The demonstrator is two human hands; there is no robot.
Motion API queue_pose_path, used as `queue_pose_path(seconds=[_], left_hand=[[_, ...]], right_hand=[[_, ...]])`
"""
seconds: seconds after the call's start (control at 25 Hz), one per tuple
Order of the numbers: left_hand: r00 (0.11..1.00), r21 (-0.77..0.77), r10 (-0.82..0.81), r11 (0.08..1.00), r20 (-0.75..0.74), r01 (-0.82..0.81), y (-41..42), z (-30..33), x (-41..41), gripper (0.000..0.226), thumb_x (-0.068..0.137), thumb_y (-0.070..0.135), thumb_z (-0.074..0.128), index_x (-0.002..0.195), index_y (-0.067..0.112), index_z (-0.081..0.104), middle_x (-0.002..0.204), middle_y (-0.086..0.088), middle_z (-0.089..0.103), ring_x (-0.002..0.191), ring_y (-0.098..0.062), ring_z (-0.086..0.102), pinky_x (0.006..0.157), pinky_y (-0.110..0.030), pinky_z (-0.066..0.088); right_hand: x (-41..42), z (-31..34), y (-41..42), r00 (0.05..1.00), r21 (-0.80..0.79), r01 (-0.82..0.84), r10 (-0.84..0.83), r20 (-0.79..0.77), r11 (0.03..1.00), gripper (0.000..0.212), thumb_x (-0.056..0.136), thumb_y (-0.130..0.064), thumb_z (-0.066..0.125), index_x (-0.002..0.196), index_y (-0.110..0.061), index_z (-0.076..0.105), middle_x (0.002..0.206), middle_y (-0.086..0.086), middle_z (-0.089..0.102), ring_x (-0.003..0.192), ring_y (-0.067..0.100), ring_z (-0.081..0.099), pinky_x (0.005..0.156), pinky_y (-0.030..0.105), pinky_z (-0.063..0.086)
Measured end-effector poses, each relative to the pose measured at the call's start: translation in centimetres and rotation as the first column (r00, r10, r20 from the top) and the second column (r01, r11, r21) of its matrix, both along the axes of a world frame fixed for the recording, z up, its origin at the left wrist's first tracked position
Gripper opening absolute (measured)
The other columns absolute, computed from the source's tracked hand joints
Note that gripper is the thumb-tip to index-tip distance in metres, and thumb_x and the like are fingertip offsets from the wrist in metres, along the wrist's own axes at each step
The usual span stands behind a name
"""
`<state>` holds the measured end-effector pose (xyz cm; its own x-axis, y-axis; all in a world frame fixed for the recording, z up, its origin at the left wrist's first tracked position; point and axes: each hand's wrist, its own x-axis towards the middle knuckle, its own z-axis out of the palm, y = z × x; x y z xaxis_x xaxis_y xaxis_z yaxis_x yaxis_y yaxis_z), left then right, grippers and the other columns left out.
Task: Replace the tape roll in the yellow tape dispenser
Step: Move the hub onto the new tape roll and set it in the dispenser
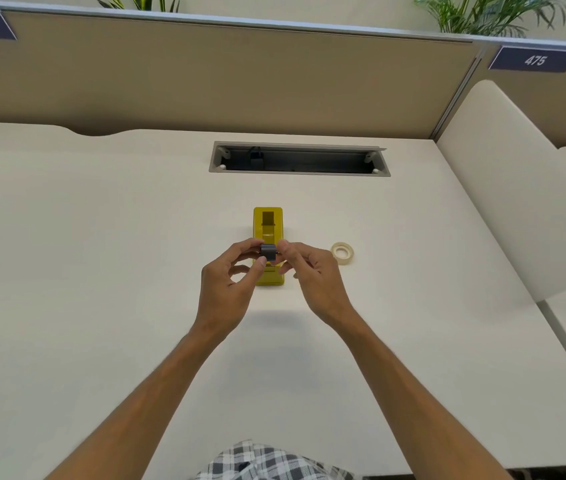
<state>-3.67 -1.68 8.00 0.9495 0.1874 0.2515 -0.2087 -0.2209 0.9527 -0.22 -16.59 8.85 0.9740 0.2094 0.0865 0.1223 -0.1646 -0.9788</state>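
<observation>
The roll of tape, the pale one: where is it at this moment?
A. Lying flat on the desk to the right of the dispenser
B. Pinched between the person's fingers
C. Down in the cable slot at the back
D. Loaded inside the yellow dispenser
A: the pale tape roll lies flat on the desk, apart from the yellow tape dispenser; both hands hold only the dark grey spool core.

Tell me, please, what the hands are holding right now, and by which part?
Both hands, left and right, hold a small dark spool above the dispenser, fingertips pinching its two ends. The tape roll lies untouched on the desk.
</observation>
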Motion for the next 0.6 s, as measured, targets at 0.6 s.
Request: queue_pose_path(seconds=[0.6], left_hand=[[0.998, 0.006, 0.045, 0.999, 0.054, -0.045, 0.7, 1.5, -1.5, 0.013, 0.092, 0.007, 0.057, 0.091, 0.015, 0.067, 0.103, 0.008, 0.070, 0.101, -0.016, 0.065, 0.076, -0.018, 0.050]], right_hand=[[-2.2, 3.1, -1.3, 0.996, 0.011, -0.031, 0.030, 0.087, 0.999, 0.025, 0.085, -0.022, 0.072, 0.110, -0.027, 0.068, 0.102, -0.013, 0.072, 0.093, 0.008, 0.067, 0.073, 0.014, 0.050]])
